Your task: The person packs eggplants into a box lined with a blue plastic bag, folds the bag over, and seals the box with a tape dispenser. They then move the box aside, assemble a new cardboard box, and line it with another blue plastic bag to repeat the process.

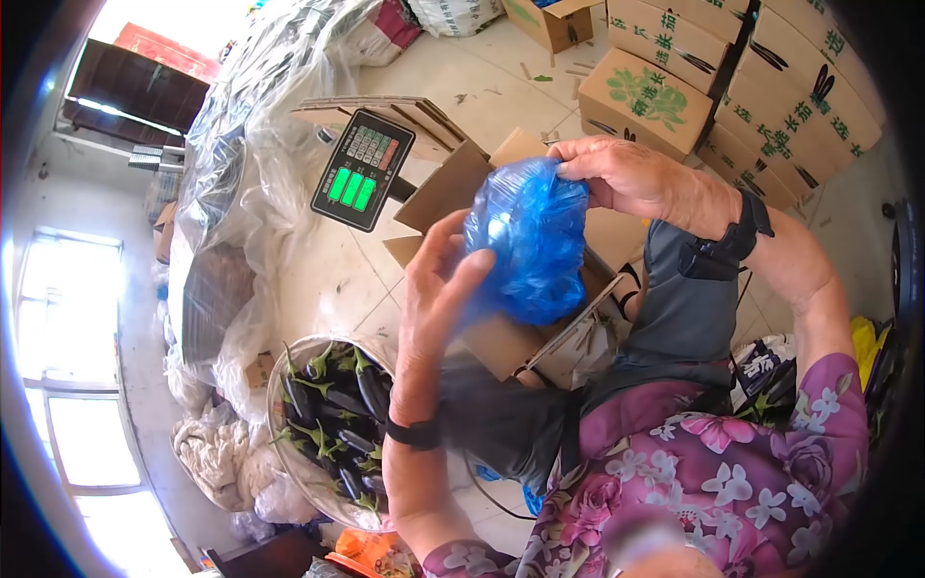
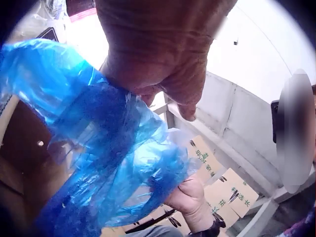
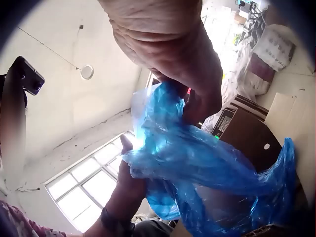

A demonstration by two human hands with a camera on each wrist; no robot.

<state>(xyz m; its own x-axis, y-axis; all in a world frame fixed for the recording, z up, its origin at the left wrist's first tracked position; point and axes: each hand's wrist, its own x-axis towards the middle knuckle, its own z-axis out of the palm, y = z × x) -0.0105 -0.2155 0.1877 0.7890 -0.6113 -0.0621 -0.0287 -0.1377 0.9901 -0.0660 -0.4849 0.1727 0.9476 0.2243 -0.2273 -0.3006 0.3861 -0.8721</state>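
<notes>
A crumpled, thin blue plastic bag [image 1: 528, 241] hangs between my two hands, above an open carton. My right hand [image 1: 626, 178] pinches its upper edge between thumb and fingers. On the other side my left hand [image 1: 434, 289] lies against the bag, its thumb held apart and its other fingers partly hidden at the bag's edge. In the left wrist view the bag [image 2: 113, 148] spreads in loose folds below the left hand [image 2: 158, 54]. The right wrist view shows the bag [image 3: 197, 163] gathered under the right hand [image 3: 168, 49] and trailing downward.
Beyond the bag stands a scale display [image 1: 362, 169] with lit green digits, beside cardboard flaps [image 1: 443, 188]. A round basket [image 1: 281, 424] of eggplants [image 1: 337, 400] sits at left. Printed cartons [image 1: 646, 96] are stacked at the far right. Clear plastic sheeting [image 1: 251, 135] covers a heap at back left.
</notes>
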